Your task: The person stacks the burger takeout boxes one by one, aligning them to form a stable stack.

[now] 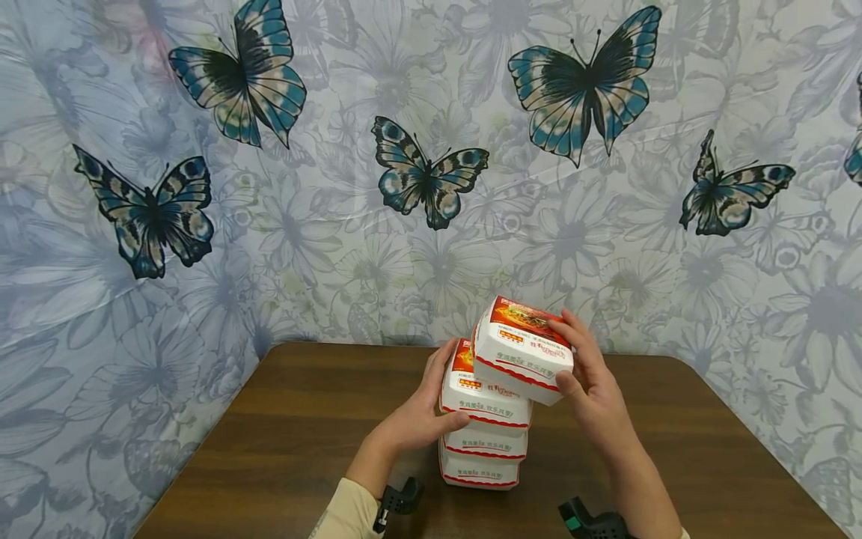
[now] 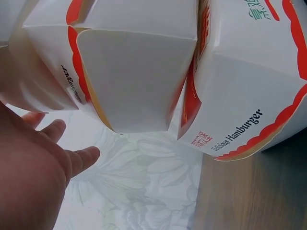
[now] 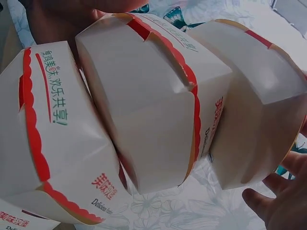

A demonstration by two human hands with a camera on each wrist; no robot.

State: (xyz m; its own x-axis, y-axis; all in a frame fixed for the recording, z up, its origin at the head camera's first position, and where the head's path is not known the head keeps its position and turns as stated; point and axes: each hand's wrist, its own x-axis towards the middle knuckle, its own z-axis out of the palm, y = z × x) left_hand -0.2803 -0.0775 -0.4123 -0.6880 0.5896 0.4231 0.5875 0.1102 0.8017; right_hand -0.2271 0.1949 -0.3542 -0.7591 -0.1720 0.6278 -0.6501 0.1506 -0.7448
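Observation:
Several white-and-red hamburger boxes stand in a stack, with the upper stacked box (image 1: 485, 408) on two lower boxes (image 1: 483, 471). The top box (image 1: 521, 363) sits askew over it, tilted and shifted to the right. My right hand (image 1: 599, 400) holds that top box at its right end, thumb at the front corner and fingers at the far side. Beside the stack, my left hand (image 1: 419, 412) rests against the upper stacked box's left side, its thumb by the front face. The left wrist view shows extended fingers (image 2: 84, 160); the thumb is hidden there.
The brown wooden table (image 1: 323, 397) extends to both sides of the stack. Behind it hangs a pale floral cloth (image 1: 337, 284) with teal butterflies. Each wrist wears a black camera mount, such as the left mount (image 1: 402, 495).

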